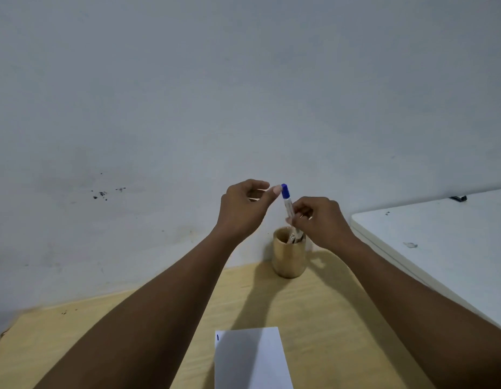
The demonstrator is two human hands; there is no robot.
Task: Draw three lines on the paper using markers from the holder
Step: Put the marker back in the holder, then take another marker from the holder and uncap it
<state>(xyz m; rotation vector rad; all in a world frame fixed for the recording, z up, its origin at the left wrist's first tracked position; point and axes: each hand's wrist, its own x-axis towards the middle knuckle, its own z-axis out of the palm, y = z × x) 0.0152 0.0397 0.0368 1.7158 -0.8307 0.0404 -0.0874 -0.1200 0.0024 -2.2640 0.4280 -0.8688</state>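
Observation:
A blue-capped white marker stands nearly upright above the gold cylindrical holder, its lower end at the holder's mouth. My right hand grips the marker's barrel just above the holder. My left hand is beside the blue cap, with the thumb tip touching or nearly touching it and the fingers curled apart. Another marker shows inside the holder. The white paper lies near the front of the wooden table, with a short blue line at its top left corner.
A grey wall rises right behind the holder. A white table adjoins on the right, with a small dark object at its far edge. My two forearms cross the wooden table on either side of the paper.

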